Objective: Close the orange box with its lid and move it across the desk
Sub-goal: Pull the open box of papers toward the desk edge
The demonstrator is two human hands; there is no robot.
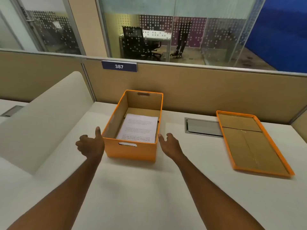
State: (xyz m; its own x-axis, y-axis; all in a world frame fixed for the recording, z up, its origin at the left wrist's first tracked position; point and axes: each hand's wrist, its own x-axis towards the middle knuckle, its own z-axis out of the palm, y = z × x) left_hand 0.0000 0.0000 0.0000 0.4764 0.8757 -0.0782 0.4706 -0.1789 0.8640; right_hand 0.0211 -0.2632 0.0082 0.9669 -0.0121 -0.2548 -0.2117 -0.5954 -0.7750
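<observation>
The open orange box point(132, 130), printed papers point(138, 128) inside, sits mid-desk point(149, 188) flanked by the left hand point(91, 146) and right hand point(169, 143), both spread and empty, its lid point(252, 141) upturned well right.

We record even, diffuse indoor light, moderately bright, with no single strong source visible. The pale surface point(149, 188) reads slightly warm and shows no glare. Shadows are soft: a faint one lies under the orange box point(131, 151) at its near base, another along the lower right edge of the lid point(254, 143). Wide-angle distortion bows the partition rail point(199, 66) across the upper frame and stretches both forearms toward the lower corners. Overall sharpness is low; print on the papers point(138, 128) is unreadable. The glass point(166, 30) at top carries dim reflections and a dotted pattern.
</observation>
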